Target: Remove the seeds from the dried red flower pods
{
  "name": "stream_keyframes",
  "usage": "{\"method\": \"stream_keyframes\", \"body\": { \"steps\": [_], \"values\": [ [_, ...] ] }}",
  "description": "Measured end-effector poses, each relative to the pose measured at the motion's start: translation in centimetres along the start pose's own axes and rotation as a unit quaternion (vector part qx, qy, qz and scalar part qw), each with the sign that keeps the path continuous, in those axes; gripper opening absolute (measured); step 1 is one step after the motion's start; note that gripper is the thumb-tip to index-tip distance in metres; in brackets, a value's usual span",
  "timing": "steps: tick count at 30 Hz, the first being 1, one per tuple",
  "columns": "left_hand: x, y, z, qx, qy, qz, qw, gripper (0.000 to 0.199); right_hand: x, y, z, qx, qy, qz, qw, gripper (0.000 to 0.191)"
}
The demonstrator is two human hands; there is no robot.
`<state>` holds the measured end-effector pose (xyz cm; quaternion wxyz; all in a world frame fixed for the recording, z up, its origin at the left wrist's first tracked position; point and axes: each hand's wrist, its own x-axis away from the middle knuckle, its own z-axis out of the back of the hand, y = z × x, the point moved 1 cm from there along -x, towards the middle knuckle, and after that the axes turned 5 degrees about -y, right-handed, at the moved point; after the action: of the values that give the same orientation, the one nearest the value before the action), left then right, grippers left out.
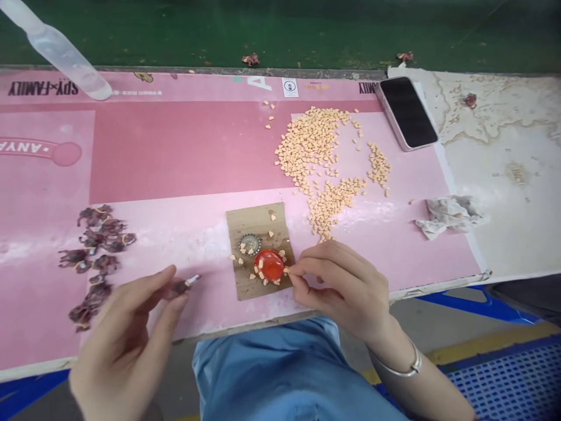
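My left hand pinches a small dark piece with a whitish end between thumb and forefinger, left of the cardboard. My right hand pinches a tiny pale piece at the rim of the red dish.

Caution: a sideways knock on the rim may tip the dish, since loose bits crowd it. Over-tight pinching may eject the pale piece. My right wrist may drag the pale heap, which lies close above it.

Markings: the pink mat reads "SPY×FAMILY" and, inverted, "ANYA". Finer print is illegible.
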<state>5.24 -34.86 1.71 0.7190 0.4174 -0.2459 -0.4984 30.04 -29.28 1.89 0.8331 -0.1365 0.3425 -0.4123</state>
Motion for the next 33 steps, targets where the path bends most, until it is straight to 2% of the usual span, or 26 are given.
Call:
{"method": "stream_keyframes", "body": {
  "steps": [2,5,11,14,17,20,21,23,25,26,28,30,31,32,33],
  "values": [
    [0.4,0.9,-0.8,0.075,0.005,0.04,0.996,0.027,-0.1,0.0,-0.2,0.006,-0.005,-0.001,1.0,0.02],
    [0.4,1.4,-1.3,0.154,-0.024,0.036,0.987,0.022,-0.1,0.1,-0.3,0.014,-0.014,0.0,1.0,0.021],
    [-0.4,1.0,-1.0,0.206,-0.148,-0.019,0.967,0.016,0.0,-0.2,-0.1,0.022,-0.01,-0.003,1.0,0.022],
    [-0.4,1.6,-1.5,0.253,-0.209,-0.008,0.945,0.008,-0.3,-0.8,0.6,0.019,-0.001,-0.004,1.0,0.025],
    [-0.1,2.4,-2.3,0.354,-0.274,0.072,0.891,0.006,-0.6,-1.9,1.5,0.0,-0.007,-0.003,1.0,0.026],
    [0.2,2.8,-2.9,0.44,-0.35,0.153,0.813,0.007,-0.7,-3.0,1.9,-0.031,-0.045,-0.015,0.998,0.02],
    [0.3,2.8,-3.0,0.464,-0.368,0.175,0.786,0.008,-0.6,-3.3,1.8,-0.037,-0.039,-0.02,0.998,0.019],
    [0.4,2.8,-3.2,0.502,-0.393,0.214,0.74,0.008,-0.3,-3.7,1.4,-0.045,0.014,-0.026,0.999,0.02],
    [0.4,2.7,-3.3,0.524,-0.404,0.246,0.708,0.008,0.0,-3.9,0.9,-0.048,0.054,-0.024,0.997,0.021],
    [0.4,2.7,-3.3,0.531,-0.408,0.255,0.698,0.008,0.2,-3.9,0.6,-0.049,0.05,-0.023,0.997,0.02],
    [0.4,2.8,-3.6,0.533,-0.412,0.271,0.688,0.009,0.3,-4.0,0.1,-0.054,0.019,-0.022,0.998,0.019],
    [0.5,2.9,-3.9,0.53,-0.412,0.259,0.695,0.011,0.2,-4.0,-0.1,-0.07,0.035,-0.029,0.997,0.021],
    [0.5,2.9,-4.0,0.518,-0.401,0.243,0.715,0.012,0.0,-4.0,0.0,-0.082,0.061,-0.031,0.994,0.022],
    [0.6,3.0,-4.0,0.495,-0.38,0.213,0.752,0.01,-0.2,-3.9,0.1,-0.092,0.08,-0.037,0.992,0.024],
    [0.7,3.0,-3.9,0.458,-0.347,0.162,0.802,0.005,-0.4,-3.8,0.3,-0.099,0.08,-0.04,0.991,0.025]
  ]
}}
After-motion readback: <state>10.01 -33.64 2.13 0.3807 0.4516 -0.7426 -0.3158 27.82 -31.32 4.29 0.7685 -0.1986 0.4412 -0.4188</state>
